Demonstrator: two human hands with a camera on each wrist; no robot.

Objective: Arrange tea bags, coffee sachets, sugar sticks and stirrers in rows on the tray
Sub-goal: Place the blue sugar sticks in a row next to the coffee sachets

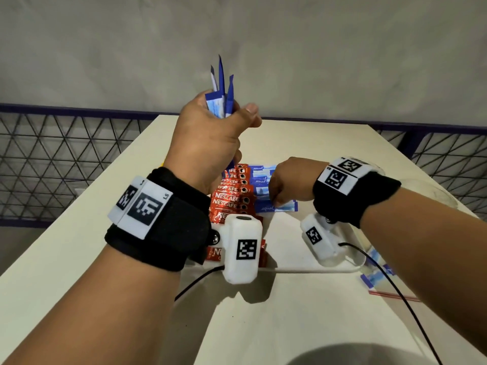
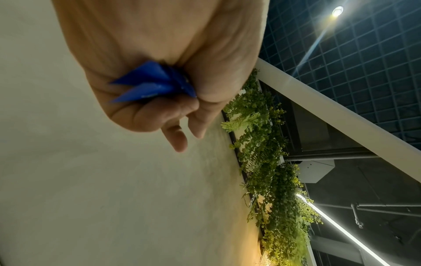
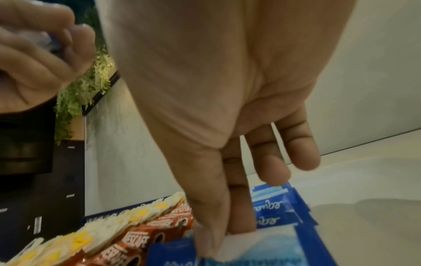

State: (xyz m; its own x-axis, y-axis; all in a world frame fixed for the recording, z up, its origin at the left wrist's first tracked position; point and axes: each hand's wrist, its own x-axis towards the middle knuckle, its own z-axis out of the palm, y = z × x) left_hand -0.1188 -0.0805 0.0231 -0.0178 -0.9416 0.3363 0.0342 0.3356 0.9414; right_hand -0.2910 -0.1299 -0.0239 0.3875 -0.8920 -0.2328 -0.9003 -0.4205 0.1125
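Observation:
My left hand [image 1: 218, 133] is raised above the tray and grips a bunch of blue sugar sachets [image 1: 222, 98], whose ends stick out of the fist [image 2: 157, 84]. My right hand [image 1: 278, 200] is low over the white tray [image 1: 303, 271]; thumb and forefinger pinch one blue sugar sachet [image 3: 262, 246] lying at the near end of the blue row [image 1: 261, 177]. Left of that runs a row of overlapping red Nescafe coffee sachets [image 1: 230, 197]. In the right wrist view, yellow-and-white tea bags [image 3: 91, 232] form a further row beyond the coffee [image 3: 141, 241]. No stirrers are visible.
A clear zip bag [image 1: 382, 281] with blue sachets lies on the white table [image 1: 79, 259] right of the tray. A clear round container [image 1: 432, 192] stands behind my right wrist. Camera cables trail over the table's near part. A mesh railing [image 1: 52, 167] borders the far side.

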